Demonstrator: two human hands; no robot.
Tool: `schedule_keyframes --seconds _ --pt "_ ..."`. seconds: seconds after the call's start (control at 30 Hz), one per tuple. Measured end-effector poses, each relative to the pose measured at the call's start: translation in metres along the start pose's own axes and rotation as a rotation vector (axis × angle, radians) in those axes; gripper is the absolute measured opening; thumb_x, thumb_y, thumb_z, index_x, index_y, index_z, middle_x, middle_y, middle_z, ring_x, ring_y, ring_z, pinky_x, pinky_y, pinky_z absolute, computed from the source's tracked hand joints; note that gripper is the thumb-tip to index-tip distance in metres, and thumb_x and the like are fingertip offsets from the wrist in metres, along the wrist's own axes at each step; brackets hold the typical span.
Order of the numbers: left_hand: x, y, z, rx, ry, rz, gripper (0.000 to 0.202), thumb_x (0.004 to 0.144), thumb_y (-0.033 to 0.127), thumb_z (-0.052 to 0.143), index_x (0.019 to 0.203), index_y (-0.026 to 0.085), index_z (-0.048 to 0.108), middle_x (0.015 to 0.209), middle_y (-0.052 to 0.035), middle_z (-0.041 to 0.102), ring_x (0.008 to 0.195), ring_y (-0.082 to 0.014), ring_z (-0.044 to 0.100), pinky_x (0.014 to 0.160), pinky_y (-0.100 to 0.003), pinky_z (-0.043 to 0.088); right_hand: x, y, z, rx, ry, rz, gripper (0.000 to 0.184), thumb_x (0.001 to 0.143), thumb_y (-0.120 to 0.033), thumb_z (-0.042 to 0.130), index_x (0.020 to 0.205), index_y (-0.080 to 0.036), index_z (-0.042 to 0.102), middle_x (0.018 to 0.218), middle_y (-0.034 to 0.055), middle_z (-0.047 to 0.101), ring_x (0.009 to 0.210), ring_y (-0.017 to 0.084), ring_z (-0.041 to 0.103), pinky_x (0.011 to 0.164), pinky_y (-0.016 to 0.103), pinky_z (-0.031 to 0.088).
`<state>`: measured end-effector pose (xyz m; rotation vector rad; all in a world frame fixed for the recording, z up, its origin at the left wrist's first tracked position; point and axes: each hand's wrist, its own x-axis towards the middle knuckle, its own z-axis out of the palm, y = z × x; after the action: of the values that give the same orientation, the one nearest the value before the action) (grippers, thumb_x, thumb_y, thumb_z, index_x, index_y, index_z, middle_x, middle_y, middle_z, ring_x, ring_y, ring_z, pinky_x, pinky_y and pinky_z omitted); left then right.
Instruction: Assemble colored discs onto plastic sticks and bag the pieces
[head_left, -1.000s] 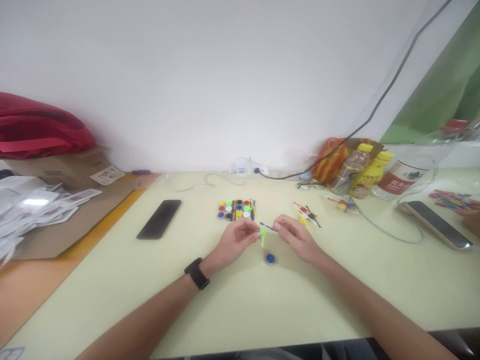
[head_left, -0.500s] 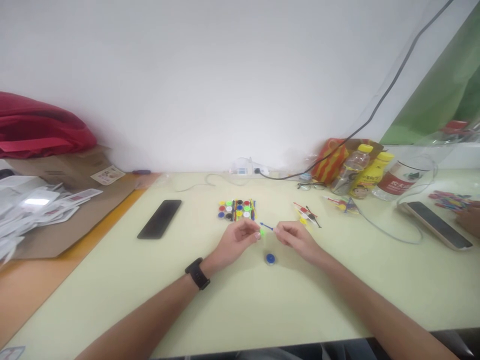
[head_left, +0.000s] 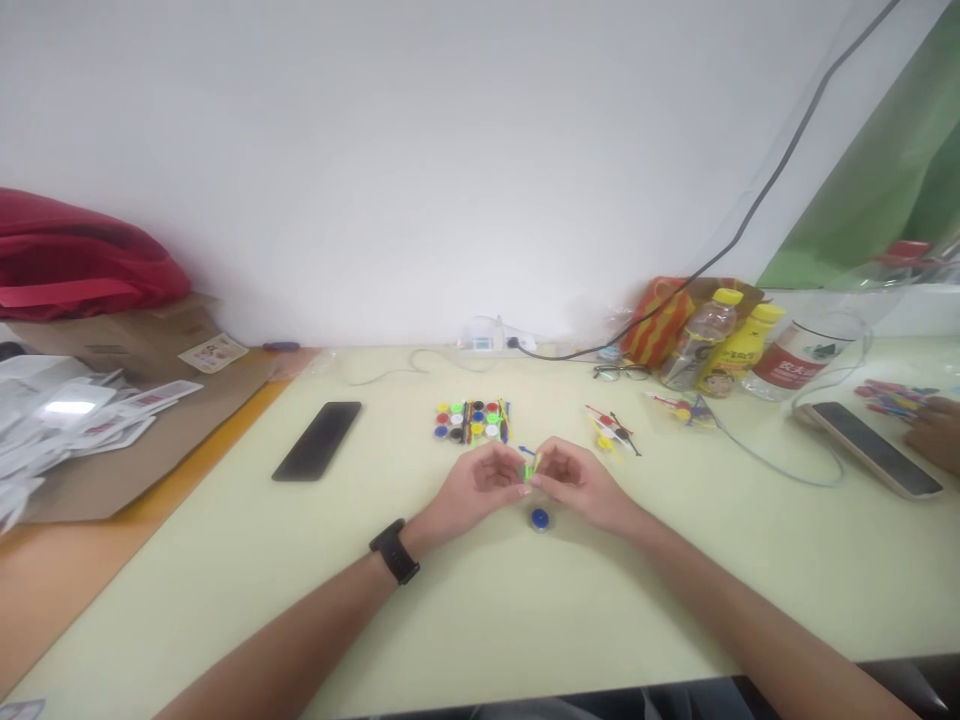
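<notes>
My left hand (head_left: pixel 480 487) pinches a small bright green plastic piece (head_left: pixel 528 470) between thumb and fingertips, just above the table. From the other side, my right hand (head_left: pixel 581 484) closes its fingertips on the same piece, with a thin yellow-green part showing at its fingers. The piece's exact shape is mostly hidden. Just beyond the fingertips shows the arrow-shaped end of a blue stick (head_left: pixel 526 450); its other end is hidden by my right hand. A round blue disc (head_left: pixel 539 519) lies on the table below my hands.
Coloured discs and sticks (head_left: pixel 472 420) lie behind my hands, with more sticks and discs (head_left: pixel 611 432) to the right. A black phone (head_left: pixel 317 441) is at left. Bottles (head_left: pixel 701 340), another phone (head_left: pixel 874 448) and another person's hand (head_left: pixel 934 435) are at right.
My right hand has moved left until its fingertips meet the green piece at my left hand. It now covers more of the blue stick. The blue disc has stayed put.
</notes>
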<state>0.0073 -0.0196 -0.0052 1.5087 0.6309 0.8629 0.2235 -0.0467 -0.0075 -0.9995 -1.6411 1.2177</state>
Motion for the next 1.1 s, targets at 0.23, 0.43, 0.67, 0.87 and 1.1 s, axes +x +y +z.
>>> schedule_keyframes --seconds 0.23,0.43,0.67,0.87,1.1 --pt "0.002 -0.005 -0.002 -0.009 0.063 0.000 0.027 0.085 0.034 0.080 0.103 0.018 0.067 0.103 -0.0069 0.067 0.098 -0.0200 0.067 0.093 -0.037 0.055 -0.001 0.001 -0.001 0.083 0.020 0.006 0.040 0.091 -0.049 0.070 0.119 -0.025 0.054 0.084 -0.0011 0.059 0.070 0.014 0.053 0.063 0.027 0.046" --pt "0.002 -0.006 -0.004 -0.012 0.115 0.017 0.027 0.084 0.036 0.081 0.098 0.018 0.066 0.101 -0.0069 0.068 0.098 -0.0206 0.068 0.092 -0.036 0.056 0.002 0.005 0.000 0.169 0.111 0.052 0.064 0.092 -0.052 0.065 0.144 -0.027 0.036 0.080 -0.0045 0.058 0.055 0.011 0.044 0.053 0.026 0.040" --pt "0.003 -0.009 -0.004 -0.026 0.177 0.026 0.028 0.082 0.036 0.083 0.095 0.018 0.066 0.101 -0.0068 0.071 0.098 -0.0197 0.068 0.092 -0.035 0.055 0.001 0.000 -0.008 0.328 -0.049 0.232 0.061 0.097 -0.069 0.041 0.072 -0.019 0.065 0.055 -0.0013 0.050 0.046 0.011 0.036 0.049 0.028 0.029" --pt "0.004 -0.010 -0.005 -0.018 0.170 0.019 0.028 0.083 0.035 0.082 0.097 0.018 0.065 0.101 -0.0066 0.069 0.097 -0.0192 0.068 0.091 -0.035 0.055 0.000 -0.005 -0.019 0.527 -0.124 0.186 0.067 0.099 -0.067 0.037 0.054 -0.020 0.053 0.051 -0.0023 0.036 0.049 0.012 0.030 0.053 0.030 0.026" --pt "0.003 -0.007 -0.003 0.002 0.117 0.012 0.026 0.084 0.035 0.081 0.096 0.018 0.066 0.098 -0.0060 0.068 0.096 -0.0193 0.067 0.090 -0.035 0.054 0.002 -0.003 -0.008 0.391 0.002 0.173 0.038 0.087 -0.053 0.072 0.077 -0.020 0.056 0.069 -0.0020 0.052 0.057 0.011 0.042 0.054 0.027 0.029"
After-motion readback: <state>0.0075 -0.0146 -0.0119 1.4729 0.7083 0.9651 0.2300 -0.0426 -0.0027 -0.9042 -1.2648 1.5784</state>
